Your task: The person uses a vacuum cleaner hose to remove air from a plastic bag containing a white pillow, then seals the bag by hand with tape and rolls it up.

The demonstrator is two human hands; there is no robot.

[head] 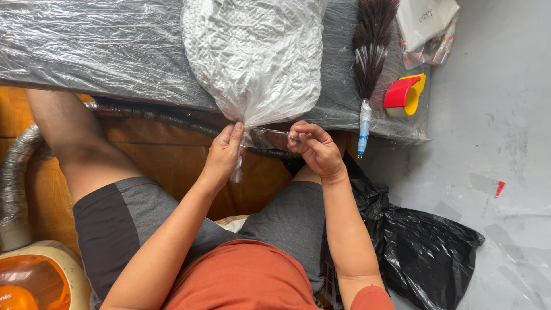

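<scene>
Orange shirt (241,275) and grey shorts (138,212) closest to camera, person seated, knees apart. Left hand (221,155) pinching the gathered neck of a clear plastic bag (255,57), thumb and fingers pressed together on it. Right hand (315,149) just beside it, fingertips closed on what looks like a thin clear strip running over from the bag neck, hard to tell exactly. Bag is stuffed with white material, lies on the plastic-wrapped bench (86,51), neck hanging over the near edge between both hands. Feather duster (370,51) with blue-white handle lies on the bench right of the bag, red and yellow tape dispenser (404,95) near its handle. Black bin bag (425,252) on the floor by the right arm. Grey ribbed hose (17,166) on the left, above an orange and cream vacuum cleaner (34,278) at bottom left
</scene>
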